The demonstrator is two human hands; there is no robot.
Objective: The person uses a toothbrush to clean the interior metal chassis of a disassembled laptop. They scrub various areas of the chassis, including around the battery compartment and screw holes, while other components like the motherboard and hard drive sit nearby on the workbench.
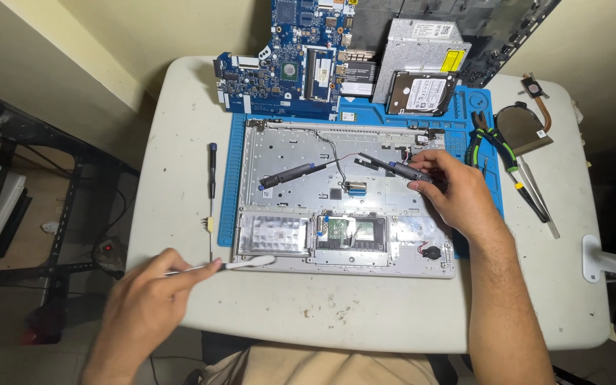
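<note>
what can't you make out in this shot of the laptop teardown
Head view:
- Right hand covers the far end of the black bar-shaped speaker.
- White plastic brush: handle hidden in the left hand.
- Blue circuit board: top cut off by the frame edge.

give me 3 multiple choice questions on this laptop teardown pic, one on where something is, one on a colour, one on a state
1. Where does the screwdriver lie?
A. on the table left of the mat
B. on the motherboard
C. in the right hand

2. What colour is the mat under the laptop base?
A. red
B. blue
C. green

3. What is the right hand doing?
A. resting flat on the table
B. holding pliers
C. gripping the black speaker

Answers:
1 A, it lies alone on the white table.
2 B, blue edges show around the base.
3 C, its fingers close on the speaker.
</note>
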